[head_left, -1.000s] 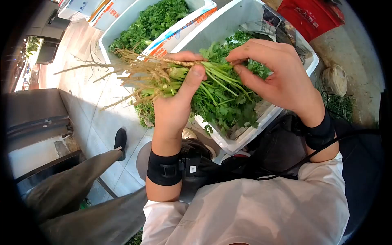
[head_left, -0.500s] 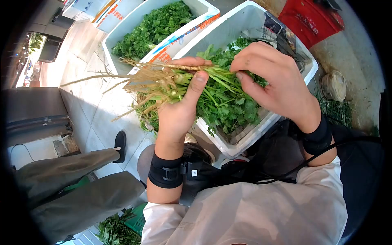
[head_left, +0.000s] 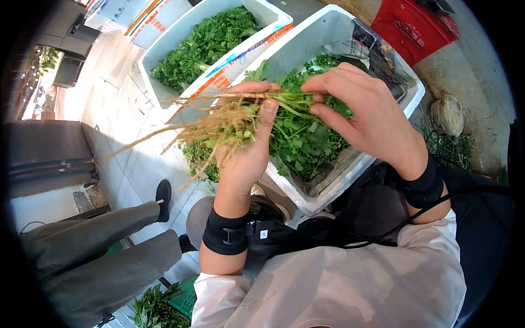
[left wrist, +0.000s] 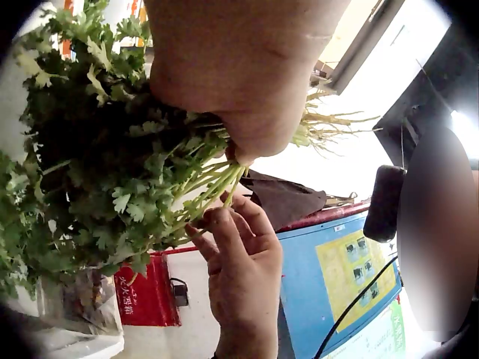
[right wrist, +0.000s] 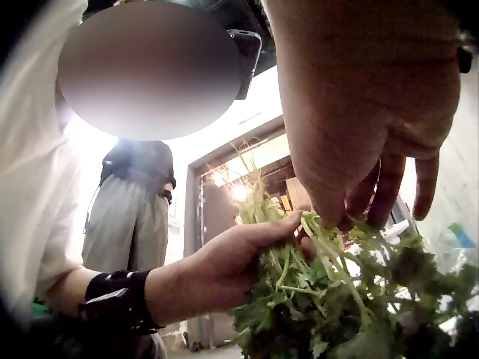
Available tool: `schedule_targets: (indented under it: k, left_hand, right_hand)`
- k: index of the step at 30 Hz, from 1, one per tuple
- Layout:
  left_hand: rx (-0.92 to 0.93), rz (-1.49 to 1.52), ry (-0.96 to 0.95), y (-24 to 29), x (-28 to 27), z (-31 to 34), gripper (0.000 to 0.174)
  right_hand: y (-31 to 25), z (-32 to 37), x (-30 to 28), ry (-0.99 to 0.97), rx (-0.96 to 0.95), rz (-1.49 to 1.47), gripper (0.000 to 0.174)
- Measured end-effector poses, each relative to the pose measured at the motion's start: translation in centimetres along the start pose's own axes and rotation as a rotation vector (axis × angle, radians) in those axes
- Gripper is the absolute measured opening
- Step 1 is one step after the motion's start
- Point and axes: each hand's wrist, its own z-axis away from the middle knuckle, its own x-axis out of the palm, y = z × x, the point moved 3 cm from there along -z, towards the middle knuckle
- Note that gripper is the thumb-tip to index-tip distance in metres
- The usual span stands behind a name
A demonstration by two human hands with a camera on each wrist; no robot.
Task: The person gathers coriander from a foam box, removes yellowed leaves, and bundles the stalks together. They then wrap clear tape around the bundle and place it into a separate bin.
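My left hand (head_left: 249, 158) grips a bunch of cilantro (head_left: 298, 145) near the root end, thumb across the stems. Its tan, stringy roots (head_left: 221, 126) stick out to the left, and the leaves hang right over a white foam box (head_left: 311, 205). At the stems just right of the left thumb, my right hand (head_left: 372, 104) pinches between thumb and forefinger. The left wrist view shows that right hand (left wrist: 247, 277) at the thin pale stems, below the leafy mass (left wrist: 97, 164). In the right wrist view, the left hand (right wrist: 213, 265) wraps the bunch from the side.
More cilantro and newspaper (head_left: 350, 50) lie in the foam box. A second foam box (head_left: 143, 71) beside it holds leafy greens (head_left: 202, 46). A red container (head_left: 413, 30) stands behind. To the left are another person's legs (head_left: 104, 229); greens (head_left: 153, 309) and a green basket (head_left: 188, 298) are below.
My left hand has shifted slightly right and turned, so the roots point lower left. The right hand keeps its pinch at the stems. The other person's legs have moved, exposing the green basket.
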Motion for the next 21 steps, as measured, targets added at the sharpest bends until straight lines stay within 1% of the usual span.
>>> schedule_targets:
  k: [2,4,7,10,11,14,15,17,21]
  left_hand:
    - [0.020,-0.030,-0.015,-0.1,0.0,-0.1,0.023]
    - [0.040,-0.060,-0.029,-0.1,0.1,-0.1,0.022]
    - [-0.008,-0.248,-0.041,-0.7,0.1,-0.1,0.018]
    - [-0.032,-0.266,-0.068,-1.2,0.5,0.2,0.019]
    - [-0.103,-0.217,-0.098,-1.0,0.7,0.2,0.019]
    - [-0.157,-0.219,-0.136,-1.0,0.9,0.4,0.019]
    - [-0.159,-0.216,-0.138,-1.1,1.0,0.3,0.019]
    - [-0.124,-0.264,-0.209,-1.0,1.1,0.2,0.020]
    - [-0.148,-0.235,-0.241,-0.8,1.4,0.5,0.021]
  right_hand:
    - [0.4,0.1,0.1,-0.040,-0.032,0.025,0.019]
    - [0.5,0.1,-0.2,-0.015,-0.057,0.039,0.017]
    - [0.4,0.0,-0.4,0.021,-0.070,0.074,0.015]
    - [0.5,0.0,-0.3,0.031,-0.048,0.105,0.013]
    - [0.6,0.0,-0.3,0.031,-0.041,0.117,0.013]
    - [0.9,0.1,-0.1,0.043,-0.039,0.108,0.013]
    - [1.0,0.1,-0.1,0.041,-0.036,0.111,0.013]
    - [1.2,0.1,-0.1,0.063,-0.029,0.097,0.013]
    - [1.2,0.3,0.3,0.054,-0.030,0.102,0.014]
